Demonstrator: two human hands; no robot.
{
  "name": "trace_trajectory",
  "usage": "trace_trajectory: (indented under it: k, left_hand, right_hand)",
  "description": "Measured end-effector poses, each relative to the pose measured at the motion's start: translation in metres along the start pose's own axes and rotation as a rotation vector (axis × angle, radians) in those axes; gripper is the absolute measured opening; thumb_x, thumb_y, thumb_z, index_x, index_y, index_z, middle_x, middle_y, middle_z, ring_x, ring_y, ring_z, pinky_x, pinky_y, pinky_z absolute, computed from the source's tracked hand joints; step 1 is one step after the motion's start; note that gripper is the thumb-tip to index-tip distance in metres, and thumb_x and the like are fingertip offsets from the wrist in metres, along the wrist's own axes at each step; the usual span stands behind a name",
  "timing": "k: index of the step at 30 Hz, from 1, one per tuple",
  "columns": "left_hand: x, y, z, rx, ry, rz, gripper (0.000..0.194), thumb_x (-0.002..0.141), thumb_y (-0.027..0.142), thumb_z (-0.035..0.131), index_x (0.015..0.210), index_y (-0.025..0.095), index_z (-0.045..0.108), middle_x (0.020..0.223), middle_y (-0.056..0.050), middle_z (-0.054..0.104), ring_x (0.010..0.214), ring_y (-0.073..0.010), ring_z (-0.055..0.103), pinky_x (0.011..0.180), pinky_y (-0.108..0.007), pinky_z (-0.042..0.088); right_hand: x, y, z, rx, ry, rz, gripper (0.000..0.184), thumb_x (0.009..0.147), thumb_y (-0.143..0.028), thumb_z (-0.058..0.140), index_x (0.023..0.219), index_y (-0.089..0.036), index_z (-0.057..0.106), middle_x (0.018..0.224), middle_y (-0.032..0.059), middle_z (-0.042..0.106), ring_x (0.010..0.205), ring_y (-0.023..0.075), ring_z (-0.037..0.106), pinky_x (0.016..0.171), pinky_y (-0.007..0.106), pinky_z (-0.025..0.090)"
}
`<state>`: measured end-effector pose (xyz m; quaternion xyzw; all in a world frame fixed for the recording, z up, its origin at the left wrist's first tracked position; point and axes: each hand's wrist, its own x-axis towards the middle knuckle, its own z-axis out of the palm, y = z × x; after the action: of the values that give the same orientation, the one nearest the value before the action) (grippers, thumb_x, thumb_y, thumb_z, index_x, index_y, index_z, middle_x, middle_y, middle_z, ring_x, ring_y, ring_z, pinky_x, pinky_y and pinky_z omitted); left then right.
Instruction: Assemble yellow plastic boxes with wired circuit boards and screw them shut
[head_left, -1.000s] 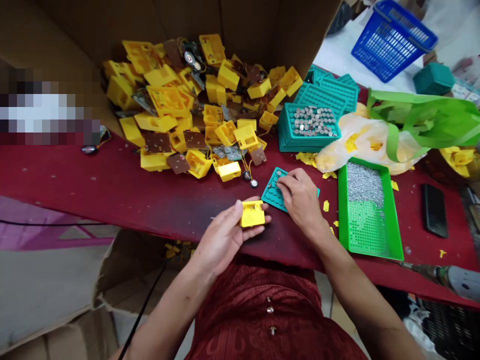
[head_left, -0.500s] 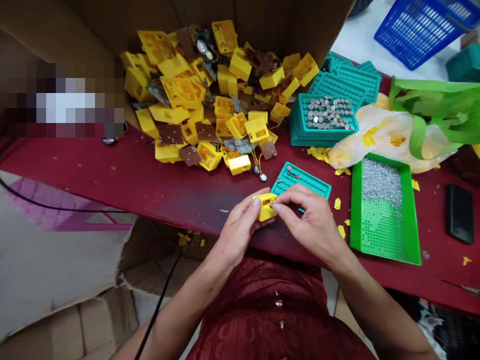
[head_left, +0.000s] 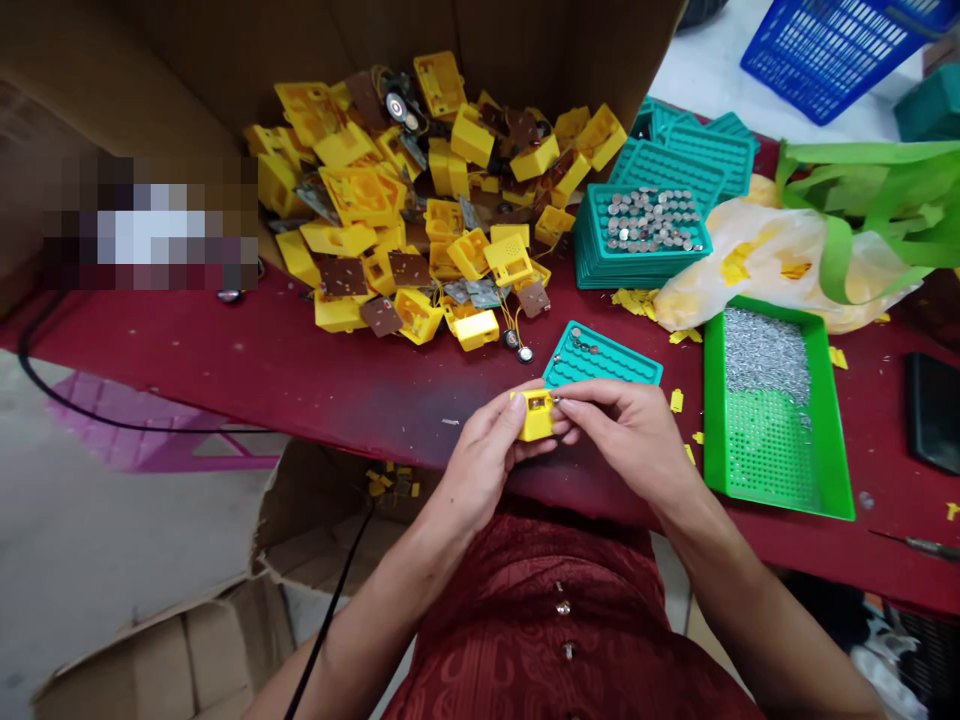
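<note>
We list one yellow plastic housing [head_left: 536, 415], a teal scalloped-row tray [head_left: 602, 358], a bright green perforated tray [head_left: 776, 470], a blue lattice basket [head_left: 825, 60], and a dark red swirl-patterned shirt [head_left: 555, 610].

Room to pass lies over the red desk [head_left: 300, 385] to the left of the hands [head_left: 555, 430], up to the spilled pile of yellow plastic cases [head_left: 420, 200]. Straight ahead, a small teal tray [head_left: 600, 358] stands in the way, just beyond the yellow case [head_left: 536, 415] between the hands. A narrow gap with yellow scraps [head_left: 677, 400] separates it from the green tray [head_left: 714, 420] on the right. Farther forward, the stacked teal trays [head_left: 592, 250] and plastic bag [head_left: 750, 270] block the way.
</note>
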<state>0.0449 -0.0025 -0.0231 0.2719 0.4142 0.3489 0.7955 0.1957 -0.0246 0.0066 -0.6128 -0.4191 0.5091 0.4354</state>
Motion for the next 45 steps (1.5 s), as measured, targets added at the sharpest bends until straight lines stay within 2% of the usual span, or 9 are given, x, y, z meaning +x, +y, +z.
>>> trace_trajectory:
  k: [8, 13, 16, 20, 25, 29, 35, 40, 45]
  left_hand:
    - [-0.002, -0.005, -0.001, 0.21, 0.008, 0.112, 0.039, 0.091, 0.043, 0.063, 0.123, 0.022, 0.066, 0.13, -0.008, 0.066, 0.114, -0.023, 0.063, 0.094, -0.034, 0.054]
    - [-0.004, 0.001, -0.001, 0.103, -0.052, 0.052, 0.039, 0.089, 0.046, 0.063, 0.117, 0.019, 0.067, 0.121, -0.01, 0.069, 0.102, -0.0235, 0.068, 0.076, -0.031, 0.06]
    - [-0.003, 0.006, 0.0, 0.082, -0.048, 0.021, 0.039, 0.085, 0.042, 0.068, 0.114, 0.017, 0.065, 0.113, -0.01, 0.072, 0.091, -0.022, 0.072, 0.069, -0.028, 0.06]
    - [-0.002, 0.013, -0.001, 0.136, 0.028, -0.015, 0.041, 0.08, 0.034, 0.072, 0.114, 0.016, 0.06, 0.105, -0.01, 0.074, 0.085, -0.023, 0.074, 0.061, -0.027, 0.059]
    - [-0.003, 0.018, -0.003, 0.132, 0.076, -0.037, 0.043, 0.078, 0.035, 0.072, 0.114, 0.015, 0.058, 0.103, -0.011, 0.074, 0.088, -0.0259, 0.074, 0.064, -0.031, 0.058]
    - [-0.005, 0.017, -0.002, 0.147, 0.082, 0.021, 0.043, 0.08, 0.036, 0.072, 0.116, 0.015, 0.059, 0.104, -0.01, 0.075, 0.093, -0.0223, 0.071, 0.073, -0.03, 0.055]
    - [-0.003, 0.013, 0.0, 0.158, 0.063, 0.035, 0.035, 0.081, 0.035, 0.072, 0.109, 0.015, 0.063, 0.103, -0.01, 0.075, 0.086, -0.0196, 0.069, 0.067, -0.027, 0.053]
    - [0.0, 0.007, 0.003, 0.105, 0.012, 0.009, 0.04, 0.078, 0.029, 0.075, 0.113, 0.017, 0.061, 0.112, -0.01, 0.071, 0.092, -0.021, 0.071, 0.076, -0.031, 0.055]
    - [0.002, 0.001, 0.006, 0.156, -0.004, 0.09, 0.05, 0.073, 0.024, 0.08, 0.118, 0.019, 0.058, 0.108, -0.006, 0.07, 0.094, -0.0178, 0.067, 0.085, -0.031, 0.054]
  right_hand:
    - [0.008, -0.004, 0.008, -0.382, 0.03, -0.096, 0.01, 0.078, -0.023, 0.067, 0.07, -0.018, 0.063, 0.068, -0.0022, 0.065, 0.063, 0.0102, 0.056, 0.061, 0.026, 0.042]
    - [0.006, -0.007, -0.004, -0.377, 0.09, -0.141, 0.019, 0.076, -0.03, 0.071, 0.071, -0.019, 0.056, 0.064, -0.005, 0.057, 0.057, 0.0087, 0.049, 0.053, 0.024, 0.036]
    - [0.01, -0.002, -0.019, -0.355, 0.29, -0.228, 0.013, 0.083, -0.029, 0.065, 0.076, -0.02, 0.059, 0.068, -0.0037, 0.06, 0.059, 0.01, 0.052, 0.056, 0.025, 0.04]
    - [0.025, 0.011, -0.038, -0.635, 0.471, -0.355, 0.008, 0.087, -0.021, 0.06, 0.083, -0.019, 0.066, 0.082, 0.0024, 0.068, 0.076, 0.0158, 0.062, 0.073, 0.031, 0.047]
    - [0.043, 0.02, -0.04, -0.905, 0.396, -0.346, 0.016, 0.089, -0.014, 0.056, 0.089, -0.016, 0.072, 0.09, 0.0093, 0.07, 0.086, 0.0209, 0.063, 0.081, 0.036, 0.049]
    - [0.049, 0.024, -0.032, -0.943, 0.353, -0.338, 0.021, 0.092, -0.017, 0.054, 0.095, -0.015, 0.074, 0.092, 0.0116, 0.068, 0.085, 0.0223, 0.061, 0.08, 0.037, 0.048]
    - [0.057, 0.033, -0.036, -0.961, 0.317, -0.306, 0.022, 0.09, -0.015, 0.051, 0.085, -0.015, 0.073, 0.087, 0.0132, 0.066, 0.083, 0.0245, 0.058, 0.079, 0.04, 0.047]
    - [0.038, 0.017, -0.034, -0.85, 0.316, -0.323, 0.017, 0.09, -0.018, 0.056, 0.087, -0.017, 0.072, 0.089, 0.0091, 0.07, 0.085, 0.0214, 0.063, 0.082, 0.038, 0.048]
    - [0.0, -0.003, -0.01, -0.398, 0.111, -0.272, 0.008, 0.086, -0.019, 0.065, 0.079, -0.021, 0.069, 0.081, -0.0001, 0.069, 0.079, 0.0139, 0.063, 0.077, 0.029, 0.048]
